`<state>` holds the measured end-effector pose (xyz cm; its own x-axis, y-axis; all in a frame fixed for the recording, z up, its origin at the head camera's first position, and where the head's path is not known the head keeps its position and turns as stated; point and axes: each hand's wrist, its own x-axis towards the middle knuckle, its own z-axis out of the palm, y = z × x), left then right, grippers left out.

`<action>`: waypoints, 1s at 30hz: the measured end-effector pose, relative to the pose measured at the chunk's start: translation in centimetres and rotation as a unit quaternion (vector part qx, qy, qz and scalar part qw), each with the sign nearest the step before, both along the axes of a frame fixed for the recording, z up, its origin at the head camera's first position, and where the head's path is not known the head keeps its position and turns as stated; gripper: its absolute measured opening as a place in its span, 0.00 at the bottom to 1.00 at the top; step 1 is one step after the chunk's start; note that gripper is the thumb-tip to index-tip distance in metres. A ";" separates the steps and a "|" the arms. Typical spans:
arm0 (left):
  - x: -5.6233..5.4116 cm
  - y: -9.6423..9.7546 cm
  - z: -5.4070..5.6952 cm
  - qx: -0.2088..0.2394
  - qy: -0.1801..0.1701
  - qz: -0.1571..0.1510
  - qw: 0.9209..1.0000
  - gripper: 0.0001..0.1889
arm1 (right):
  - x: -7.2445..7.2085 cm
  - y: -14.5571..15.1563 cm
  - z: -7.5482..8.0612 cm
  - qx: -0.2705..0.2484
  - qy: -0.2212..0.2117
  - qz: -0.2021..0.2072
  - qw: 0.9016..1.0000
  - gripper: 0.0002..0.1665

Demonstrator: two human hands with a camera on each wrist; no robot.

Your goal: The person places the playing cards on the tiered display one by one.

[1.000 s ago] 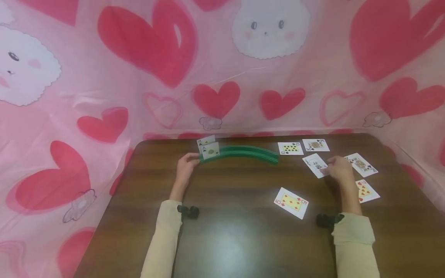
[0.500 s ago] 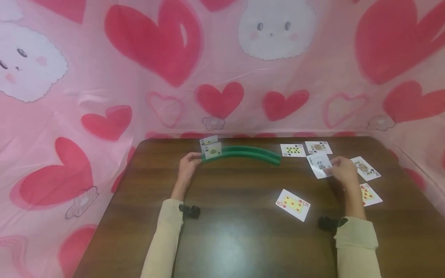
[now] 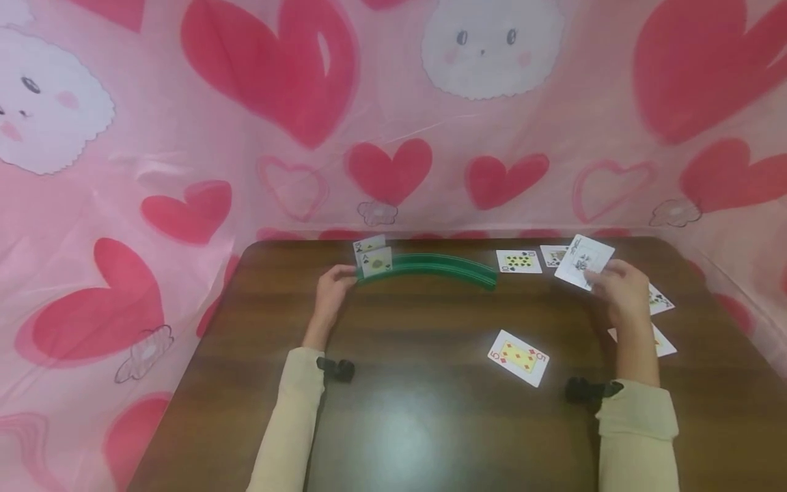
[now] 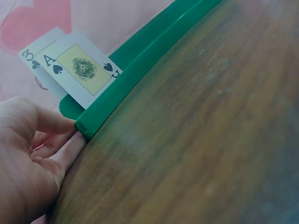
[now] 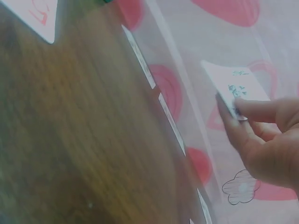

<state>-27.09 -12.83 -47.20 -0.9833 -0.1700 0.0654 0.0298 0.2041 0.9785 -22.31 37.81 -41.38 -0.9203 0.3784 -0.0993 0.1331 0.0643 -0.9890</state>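
Note:
My right hand [image 3: 626, 294] pinches a playing card, a black-and-white joker [image 3: 576, 263], between thumb and fingers. The right wrist view shows the joker [image 5: 243, 81] raised off the table and tilted. At the left end of a curved green card holder [image 3: 439, 265], my left hand [image 3: 332, 294] pinches the holder's tip with thumb and fingers. An ace of spades [image 4: 81, 70] stands in that holder near the hand. Behind it, partly covered, leans a three of clubs [image 4: 32, 56].
A five of diamonds [image 3: 518, 358] lies face up mid-table. Beyond the holder's right end lies a ten of spades [image 3: 518, 261]. A king [image 3: 553, 255] is partly behind the joker. Two more cards [image 3: 660, 301] are partly hidden by the right arm. Heart-patterned cloth [image 3: 393, 123] hangs behind the brown table [image 3: 430, 424].
My right hand has lifted the joker off the table and moved it up and to the right, now overlapping the king. The left hand stays at the holder's end.

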 end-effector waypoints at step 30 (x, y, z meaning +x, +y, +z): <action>0.0 0.0 0.2 0.009 -0.005 -0.011 1.000 0.10 | -1.1 -2.7 1.0 -0.248 0.078 -0.121 0.958 0.06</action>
<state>-27.11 -12.87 -47.05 -0.9873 -0.1501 0.0529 0.0244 0.1857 0.9823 -23.43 35.15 -40.39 -0.8297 0.5248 -0.1905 -0.0673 -0.4327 -0.8990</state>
